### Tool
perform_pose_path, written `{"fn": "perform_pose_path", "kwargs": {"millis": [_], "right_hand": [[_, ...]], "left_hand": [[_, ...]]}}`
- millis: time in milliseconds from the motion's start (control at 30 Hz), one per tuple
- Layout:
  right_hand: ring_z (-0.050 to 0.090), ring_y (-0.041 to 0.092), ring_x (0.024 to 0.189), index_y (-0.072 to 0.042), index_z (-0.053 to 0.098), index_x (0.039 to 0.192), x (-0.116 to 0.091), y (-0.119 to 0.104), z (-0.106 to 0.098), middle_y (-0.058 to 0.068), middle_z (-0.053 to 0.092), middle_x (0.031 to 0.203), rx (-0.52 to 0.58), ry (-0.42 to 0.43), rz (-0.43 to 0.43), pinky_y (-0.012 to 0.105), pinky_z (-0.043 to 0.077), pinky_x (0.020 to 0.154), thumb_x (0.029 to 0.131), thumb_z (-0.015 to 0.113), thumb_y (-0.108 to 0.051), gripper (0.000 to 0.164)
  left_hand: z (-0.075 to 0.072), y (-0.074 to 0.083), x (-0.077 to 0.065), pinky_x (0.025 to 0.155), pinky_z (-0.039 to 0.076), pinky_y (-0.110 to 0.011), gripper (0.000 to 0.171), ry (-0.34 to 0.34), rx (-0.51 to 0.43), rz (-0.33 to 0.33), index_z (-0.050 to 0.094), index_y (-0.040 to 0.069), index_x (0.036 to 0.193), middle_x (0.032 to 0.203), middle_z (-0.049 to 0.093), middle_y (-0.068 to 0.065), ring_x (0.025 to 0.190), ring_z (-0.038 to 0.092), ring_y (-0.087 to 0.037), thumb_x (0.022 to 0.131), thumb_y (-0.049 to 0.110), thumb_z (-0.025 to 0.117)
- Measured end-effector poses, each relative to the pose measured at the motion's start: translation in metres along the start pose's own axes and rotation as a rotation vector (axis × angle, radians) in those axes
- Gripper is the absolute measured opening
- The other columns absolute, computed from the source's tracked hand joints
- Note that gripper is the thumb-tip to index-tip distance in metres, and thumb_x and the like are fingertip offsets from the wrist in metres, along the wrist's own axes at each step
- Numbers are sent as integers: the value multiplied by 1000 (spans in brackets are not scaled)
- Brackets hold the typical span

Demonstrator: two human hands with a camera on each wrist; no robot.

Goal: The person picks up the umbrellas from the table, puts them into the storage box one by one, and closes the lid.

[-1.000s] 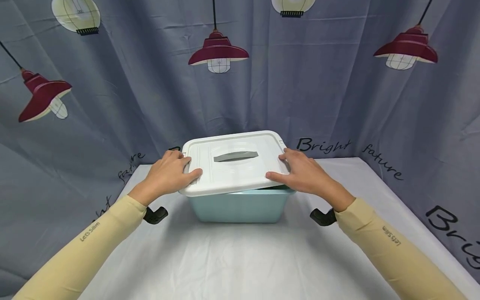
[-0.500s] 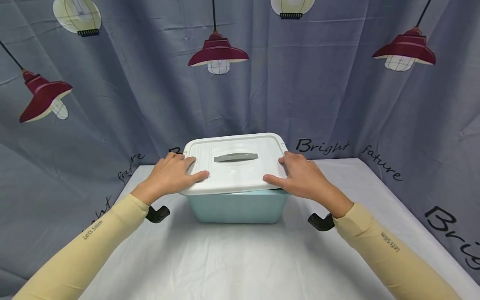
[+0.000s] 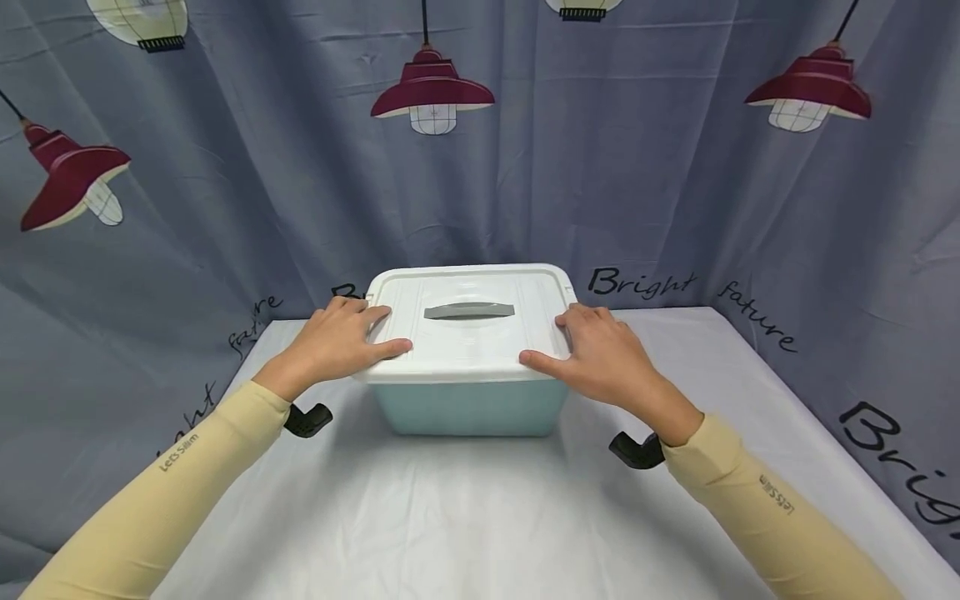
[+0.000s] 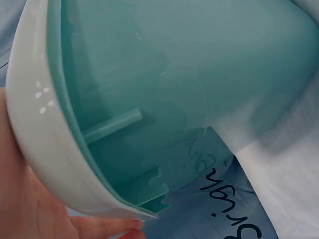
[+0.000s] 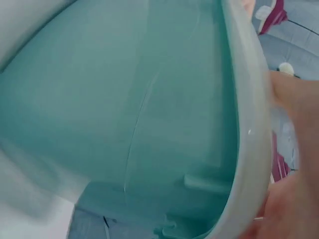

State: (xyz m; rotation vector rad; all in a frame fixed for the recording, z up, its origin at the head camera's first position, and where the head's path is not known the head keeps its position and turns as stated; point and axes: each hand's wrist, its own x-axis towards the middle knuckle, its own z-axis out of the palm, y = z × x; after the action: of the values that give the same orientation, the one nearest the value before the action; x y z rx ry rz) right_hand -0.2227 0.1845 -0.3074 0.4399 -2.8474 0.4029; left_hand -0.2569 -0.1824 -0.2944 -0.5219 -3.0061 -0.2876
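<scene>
A white lid with a grey handle sits level on a teal storage box, its rim over the box's top edge. My left hand holds the lid's left end, thumb laid on top and fingers along the side. At the right end my right hand holds the lid in the same way, thumb on the top face. In the left wrist view, the lid's rim overhangs the teal wall, with fingertips at its far corner. The box's inside is hidden.
A white cloth covers the table under the box. Grey-blue curtains printed with lamps and lettering stand behind and at both sides. Black wrist mounts hang below both wrists.
The lid was tilted, with a dark gap at its right front corner; that corner has come down and the lid now lies level. Both hands moved with it and keep hold of its ends.
</scene>
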Motion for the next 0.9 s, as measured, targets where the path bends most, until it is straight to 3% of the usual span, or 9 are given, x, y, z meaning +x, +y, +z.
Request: {"fn": "perform_pose_path", "kwargs": {"millis": [233, 533, 900], "right_hand": [[49, 38, 130, -4, 63, 128, -5, -2, 5, 9, 60, 133, 32, 38, 14, 60, 40, 100, 82, 58, -80, 89], [45, 40, 135, -6, 59, 134, -3, -3, 6, 16, 54, 144, 20, 46, 21, 64, 38, 102, 81, 51, -85, 96], [45, 42, 133, -14, 52, 145, -10, -2, 12, 13, 49, 150, 46, 49, 15, 65, 38, 101, 83, 48, -85, 94]], "left_hand": [[1, -6, 1, 106, 33, -66, 93, 9, -9, 4, 50, 12, 149, 153, 42, -22, 140, 35, -43, 85, 79, 53], [3, -7, 2, 106, 31, -68, 95, 33, -31, -11, 46, 14, 152, 156, 39, -21, 141, 32, -42, 85, 82, 50], [17, -8, -6, 107, 24, -69, 99, 39, -69, -34, 38, 18, 157, 161, 31, -17, 146, 27, -39, 85, 86, 42]]}}
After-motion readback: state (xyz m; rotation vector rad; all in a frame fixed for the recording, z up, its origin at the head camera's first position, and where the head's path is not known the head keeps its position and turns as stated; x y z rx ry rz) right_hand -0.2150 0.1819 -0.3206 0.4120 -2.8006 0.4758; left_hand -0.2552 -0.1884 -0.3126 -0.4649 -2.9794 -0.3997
